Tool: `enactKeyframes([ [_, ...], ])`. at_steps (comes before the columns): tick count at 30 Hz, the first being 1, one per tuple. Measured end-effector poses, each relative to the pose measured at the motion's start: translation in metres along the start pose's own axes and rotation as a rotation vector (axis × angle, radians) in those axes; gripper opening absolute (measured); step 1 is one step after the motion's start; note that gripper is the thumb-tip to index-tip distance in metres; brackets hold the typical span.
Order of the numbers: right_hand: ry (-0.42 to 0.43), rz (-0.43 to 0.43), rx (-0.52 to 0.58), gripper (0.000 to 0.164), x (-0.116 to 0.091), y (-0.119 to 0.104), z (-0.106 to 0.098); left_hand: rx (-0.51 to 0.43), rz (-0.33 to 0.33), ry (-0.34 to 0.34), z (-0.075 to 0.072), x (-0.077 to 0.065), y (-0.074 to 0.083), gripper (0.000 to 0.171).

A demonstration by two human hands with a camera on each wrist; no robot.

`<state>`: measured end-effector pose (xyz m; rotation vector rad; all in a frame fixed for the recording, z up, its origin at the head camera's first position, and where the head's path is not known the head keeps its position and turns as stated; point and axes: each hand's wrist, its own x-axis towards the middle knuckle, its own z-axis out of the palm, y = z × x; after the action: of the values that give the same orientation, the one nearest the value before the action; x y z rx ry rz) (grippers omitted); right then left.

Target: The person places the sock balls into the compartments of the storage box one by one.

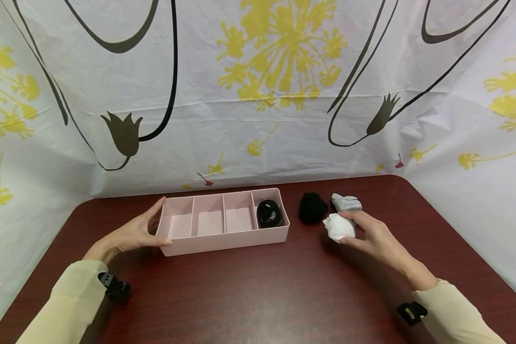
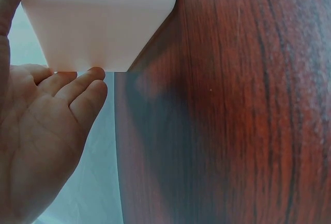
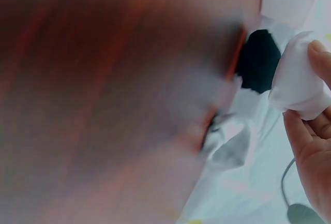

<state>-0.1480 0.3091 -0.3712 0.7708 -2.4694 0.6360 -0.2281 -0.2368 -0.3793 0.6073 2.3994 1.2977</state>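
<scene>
A pink divided storage box [image 1: 210,242] stands on the table, and my left hand [image 1: 131,234] grips its left end, thumb at the front corner and fingers at the back. In the left wrist view, fingertips [image 2: 95,74] touch the box's end wall [image 2: 98,32]. My right hand [image 1: 378,239] pinches a white rolled-up sock [image 1: 339,227] between thumb and fingers, right of the box. Just behind it lies a grey rolled sock [image 1: 346,202], with a black rolled sock [image 1: 312,208] to its left. A rounded, shiny black bundle [image 1: 268,213] sits in the box's rightmost compartment.
The dark red wooden table [image 1: 258,296] has rounded far corners. A white curtain [image 1: 189,105] with yellow and grey plant prints hangs behind it and at both sides. The box's other compartments hold nothing visible.
</scene>
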Motion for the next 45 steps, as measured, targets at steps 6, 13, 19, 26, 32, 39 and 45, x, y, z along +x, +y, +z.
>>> enactKeyframes([
  [6,-0.006,0.036,0.041,0.059,0.025,-0.014,0.011,-0.002,-0.001,0.000,0.000,-0.001,-0.001,0.115],
  [13,-0.005,0.026,0.126,0.058,0.060,-0.036,0.030,-0.058,0.031,-0.017,0.000,-0.002,-0.002,0.115],
  [19,-0.002,0.035,0.208,0.058,0.081,-0.053,0.047,-0.090,0.040,-0.024,0.001,-0.003,-0.001,0.115],
  [26,0.025,0.006,0.237,0.058,0.095,-0.067,0.066,-0.069,0.018,-0.018,0.001,-0.002,-0.003,0.115],
  [32,0.005,0.014,0.282,0.056,0.108,-0.077,0.080,-0.080,0.017,-0.016,0.001,-0.001,-0.004,0.116],
  [39,-0.004,-0.017,0.303,0.056,0.119,-0.084,0.091,-0.053,0.013,-0.016,0.000,0.000,-0.002,0.115],
  [45,-0.036,-0.036,0.266,0.056,0.124,-0.087,0.099,-0.053,0.015,-0.014,0.000,0.000,-0.002,0.115],
])
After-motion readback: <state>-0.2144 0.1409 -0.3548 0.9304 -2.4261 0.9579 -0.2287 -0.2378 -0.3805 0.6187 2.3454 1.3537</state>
